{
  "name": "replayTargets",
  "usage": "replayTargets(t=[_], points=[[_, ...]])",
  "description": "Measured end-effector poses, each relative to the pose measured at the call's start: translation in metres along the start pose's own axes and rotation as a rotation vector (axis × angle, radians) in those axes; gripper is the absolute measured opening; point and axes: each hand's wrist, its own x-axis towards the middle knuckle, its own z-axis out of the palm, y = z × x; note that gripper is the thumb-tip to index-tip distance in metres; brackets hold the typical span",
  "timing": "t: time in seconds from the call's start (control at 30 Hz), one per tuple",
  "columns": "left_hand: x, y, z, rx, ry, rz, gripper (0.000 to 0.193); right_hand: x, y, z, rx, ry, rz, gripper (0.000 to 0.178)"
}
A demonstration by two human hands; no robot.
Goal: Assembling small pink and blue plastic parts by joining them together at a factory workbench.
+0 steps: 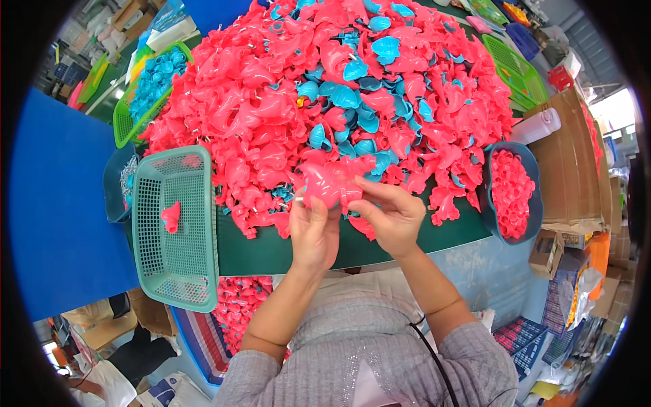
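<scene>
Pink plastic shell (pixel 327 184) is held above the green table (pixel 254 255), the left hand (pixel 314 234) gripping its left side, the right hand (pixel 393 220) pinching its right; beyond it spreads a heap of pink and blue pieces (pixel 244 115).

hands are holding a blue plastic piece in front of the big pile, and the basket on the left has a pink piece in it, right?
Not quite: the plastic piece in the hands, left and right, is pink, not blue, as the head view shows. The pile and basket are as you say.
</scene>
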Motion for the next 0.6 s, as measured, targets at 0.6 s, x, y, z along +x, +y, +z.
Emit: replayTargets(t=[0.6], points=[[0.006,0.040,-0.065,0.290,0.387,0.401,0.030,-0.008,0.024,-0.007,-0.175,0.014,0.213,0.032]])
